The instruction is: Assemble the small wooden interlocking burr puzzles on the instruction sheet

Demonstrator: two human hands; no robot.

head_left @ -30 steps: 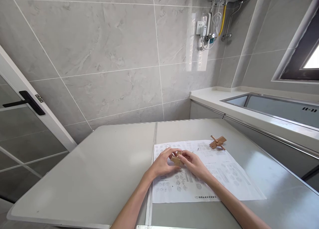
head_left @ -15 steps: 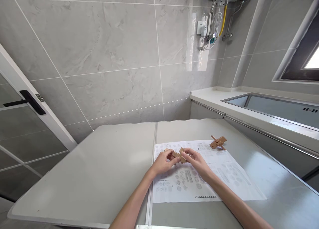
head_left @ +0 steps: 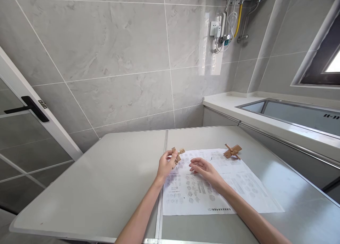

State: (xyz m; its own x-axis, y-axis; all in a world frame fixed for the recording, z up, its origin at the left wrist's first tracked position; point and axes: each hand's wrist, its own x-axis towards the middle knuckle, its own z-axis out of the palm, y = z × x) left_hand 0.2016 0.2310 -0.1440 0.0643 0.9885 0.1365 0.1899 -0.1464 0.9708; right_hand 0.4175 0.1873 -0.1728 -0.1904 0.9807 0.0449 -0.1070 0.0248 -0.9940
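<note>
My left hand (head_left: 166, 164) is closed on a small wooden interlocking puzzle (head_left: 177, 154) and holds it just above the upper left corner of a printed instruction sheet (head_left: 228, 187). My right hand (head_left: 203, 167) hovers over the sheet a little to the right, its fingers loosely curled and apart, with nothing in them. A second wooden puzzle (head_left: 232, 151), cross-shaped, lies on the sheet's far right edge, well away from both hands.
The sheet lies on a grey table (head_left: 87, 187) with a seam down its middle. A counter with a steel sink (head_left: 297, 114) runs along the right. Tiled wall stands behind; a glass door with a black handle (head_left: 32, 108) is at the left.
Both hands held the puzzle together over the sheet. Now the left hand alone has lifted it up and to the left, and the right hand has let go.
</note>
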